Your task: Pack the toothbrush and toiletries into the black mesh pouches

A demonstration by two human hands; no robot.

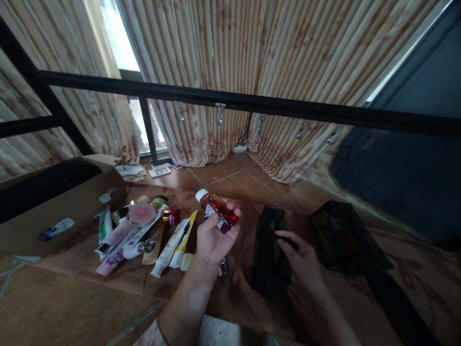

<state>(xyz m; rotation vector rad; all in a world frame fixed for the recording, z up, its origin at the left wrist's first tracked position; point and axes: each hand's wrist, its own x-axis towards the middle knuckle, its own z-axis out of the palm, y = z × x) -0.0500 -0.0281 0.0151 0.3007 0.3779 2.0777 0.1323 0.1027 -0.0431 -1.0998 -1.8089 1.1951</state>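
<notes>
My left hand [216, 238] is closed around a small clear bottle [217, 209] of red liquid with a white cap and a printed label, held tilted above the mat. On the right, my right hand [297, 250] pinches the edge of a black pouch [268, 259], whose opening gapes toward me. Left of my left arm lie several tubes and jars: a white tube [171, 250], a yellow tube [188, 233], a pink round jar [141, 214] and a red jar with a gold band [171, 216]. A silver-capped item [224, 267] is partly hidden behind my left wrist.
A cardboard box [82, 218] with a dark thing inside stands at the left. Another black bag [345, 235] lies at the right on the brown mat [133, 283]. A black metal bar [245, 99] with clips crosses ahead, before striped curtains [223, 53].
</notes>
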